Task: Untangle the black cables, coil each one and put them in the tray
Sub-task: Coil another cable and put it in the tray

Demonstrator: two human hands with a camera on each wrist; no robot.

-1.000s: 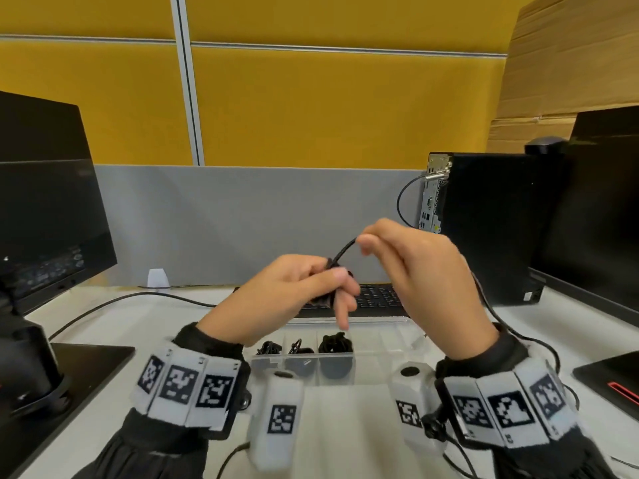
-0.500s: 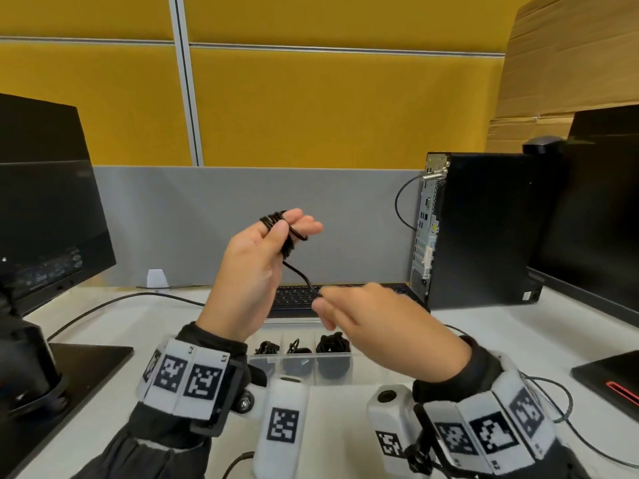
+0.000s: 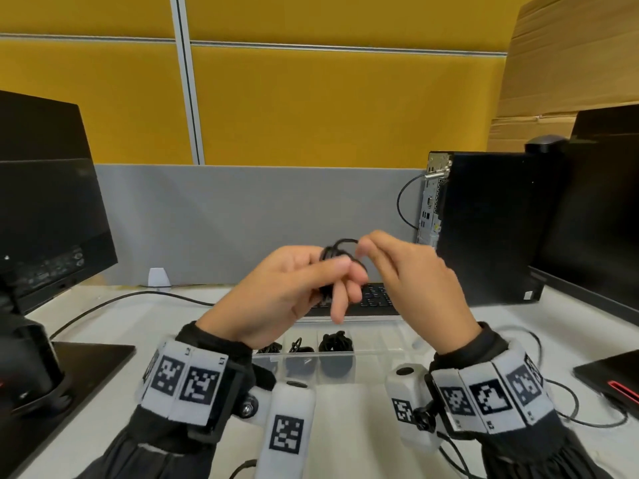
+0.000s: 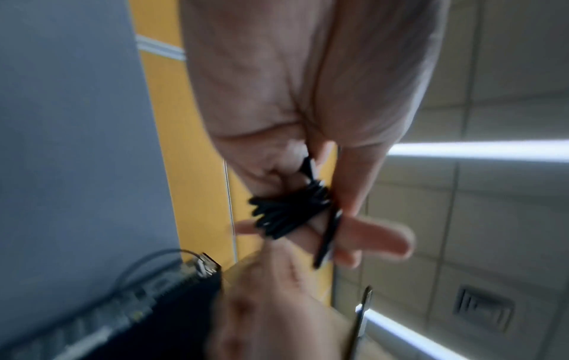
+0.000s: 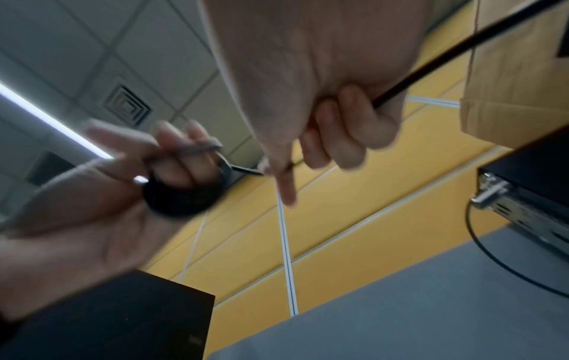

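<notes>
A thin black cable [image 3: 337,252] is wound in a small coil round the fingers of my left hand [image 3: 311,274], which holds it up above the desk. In the left wrist view the coil [image 4: 289,212] wraps my fingers with the thumb pressed on it. My right hand [image 3: 390,261] pinches the cable's free end [image 5: 246,169] just right of the coil. The right wrist view shows the coil [image 5: 181,194] in the left hand. A clear compartmented tray [image 3: 377,344] lies on the desk below my hands, with three coiled black cables [image 3: 336,341] in its left compartments.
A black keyboard [image 3: 375,299] lies behind the tray. A black PC tower [image 3: 484,226] stands to the right, monitors [image 3: 45,188] at the left and far right. Loose cables [image 3: 567,402] trail over the white desk near my right wrist.
My left hand came down from its raised position. My right hand rose from beneath it to the coil's right side, carrying the free end round the coil.
</notes>
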